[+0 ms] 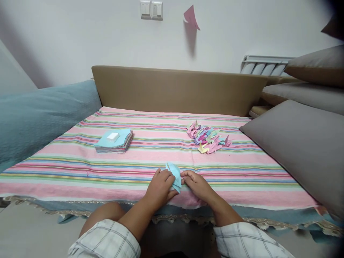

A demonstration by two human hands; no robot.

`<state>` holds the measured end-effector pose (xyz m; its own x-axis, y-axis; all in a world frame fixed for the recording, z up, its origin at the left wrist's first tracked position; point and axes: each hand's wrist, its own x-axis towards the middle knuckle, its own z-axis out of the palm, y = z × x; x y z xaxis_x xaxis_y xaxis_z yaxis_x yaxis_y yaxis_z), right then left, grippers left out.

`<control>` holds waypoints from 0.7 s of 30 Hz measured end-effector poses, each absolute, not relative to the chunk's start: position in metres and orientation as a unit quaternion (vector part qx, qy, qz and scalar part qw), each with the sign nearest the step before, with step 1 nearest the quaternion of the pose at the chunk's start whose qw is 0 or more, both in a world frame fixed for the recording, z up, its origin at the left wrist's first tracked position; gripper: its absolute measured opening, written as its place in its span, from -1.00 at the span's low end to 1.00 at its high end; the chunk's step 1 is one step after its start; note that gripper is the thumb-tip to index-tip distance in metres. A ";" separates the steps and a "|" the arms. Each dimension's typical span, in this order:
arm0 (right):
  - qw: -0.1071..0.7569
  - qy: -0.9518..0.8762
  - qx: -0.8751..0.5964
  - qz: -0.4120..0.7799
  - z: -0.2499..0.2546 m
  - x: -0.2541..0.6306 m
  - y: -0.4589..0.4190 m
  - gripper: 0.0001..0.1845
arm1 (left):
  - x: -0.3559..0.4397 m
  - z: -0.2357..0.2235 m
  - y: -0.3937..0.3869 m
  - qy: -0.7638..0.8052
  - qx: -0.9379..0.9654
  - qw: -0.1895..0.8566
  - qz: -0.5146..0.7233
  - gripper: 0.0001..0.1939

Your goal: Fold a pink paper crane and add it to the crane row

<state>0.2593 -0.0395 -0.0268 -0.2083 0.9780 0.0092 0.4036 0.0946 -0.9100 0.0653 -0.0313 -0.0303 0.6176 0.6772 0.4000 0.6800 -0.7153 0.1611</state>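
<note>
A partly folded sheet of light blue origami paper (175, 175) is held just above the near part of the striped cloth. My left hand (161, 182) grips it from the left, fingers curled over the front and thumb below. On the other side, my right hand (196, 183) has its thumb and fingertips pinched at the paper's right edge. Farther right lies a heap of small folded paper cranes (208, 138) in pink, purple, yellow, green and blue. To the left stands a stack of square paper sheets (114, 145), light blue on top, with a white block (113, 137) resting on it.
The striped cloth (150, 154) covers a sofa seat with a brown backrest (174, 89). Grey cushions (301, 143) are piled at the right, and a blue-covered armrest (48, 118) borders the left. A pink paper (191, 17) and light switches (151, 9) are on the wall.
</note>
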 end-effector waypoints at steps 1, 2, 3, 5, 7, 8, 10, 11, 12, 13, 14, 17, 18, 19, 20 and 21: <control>0.342 -0.657 -0.526 0.418 -0.027 0.259 -0.040 -0.71 | 0.065 -0.030 -0.031 -0.372 -0.901 0.015 -0.222 -0.73; 0.341 -0.657 -0.526 0.418 -0.028 0.259 -0.040 -0.72 | 0.065 -0.030 -0.031 -0.366 -0.903 0.028 -0.225 -0.80; 0.338 -0.657 -0.529 0.417 -0.028 0.259 -0.039 -0.73 | 0.065 -0.030 -0.030 -0.360 -0.903 0.042 -0.229 -0.86; 0.335 -0.661 -0.540 0.399 -0.029 0.259 -0.039 -0.75 | 0.063 -0.032 -0.027 -0.352 -0.902 0.062 -0.243 -0.88; 0.346 -0.680 -0.547 0.343 -0.029 0.258 -0.039 -0.75 | 0.060 -0.035 -0.021 -0.343 -0.899 0.062 -0.266 -0.84; 0.357 -0.698 -0.543 0.300 -0.028 0.258 -0.039 -0.73 | 0.058 -0.037 -0.018 -0.335 -0.899 0.051 -0.278 -0.82; 0.377 -0.739 -0.520 0.207 -0.026 0.259 -0.039 -0.65 | 0.055 -0.040 -0.011 -0.314 -0.900 0.015 -0.303 -0.78; 0.379 -0.759 -0.502 0.169 -0.024 0.259 -0.039 -0.60 | 0.053 -0.041 -0.008 -0.309 -0.898 -0.007 -0.314 -0.76; 0.372 -0.779 -0.484 0.142 -0.023 0.260 -0.039 -0.57 | 0.052 -0.042 -0.005 -0.306 -0.896 -0.029 -0.320 -0.75; 0.360 -0.797 -0.469 0.123 -0.022 0.260 -0.040 -0.56 | 0.050 -0.042 -0.002 -0.304 -0.895 -0.049 -0.323 -0.74; 0.344 -0.813 -0.456 0.111 -0.021 0.261 -0.039 -0.57 | 0.049 -0.041 0.000 -0.303 -0.895 -0.068 -0.322 -0.73; 0.293 -0.842 -0.444 0.091 -0.018 0.261 -0.038 -0.70 | 0.046 -0.032 0.002 -0.296 -0.903 -0.120 -0.287 -0.70; 0.278 -0.845 -0.447 0.089 -0.018 0.261 -0.037 -0.76 | 0.045 -0.027 0.001 -0.294 -0.907 -0.140 -0.267 -0.68; 0.266 -0.847 -0.451 0.090 -0.017 0.261 -0.036 -0.81 | 0.043 -0.021 0.000 -0.283 -0.914 -0.162 -0.240 -0.64; 0.255 -0.848 -0.455 0.092 -0.017 0.260 -0.035 -0.85 | 0.042 -0.015 -0.002 -0.276 -0.917 -0.179 -0.225 -0.61; 0.246 -0.849 -0.457 0.096 -0.016 0.260 -0.034 -0.88 | 0.041 -0.010 -0.004 -0.276 -0.916 -0.195 -0.215 -0.57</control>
<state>0.2598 -0.0343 -0.0159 -0.4610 0.8235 0.3306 0.7290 0.5639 -0.3881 0.0409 -0.0042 -0.0098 0.7553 0.5890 0.2873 0.4209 -0.7720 0.4763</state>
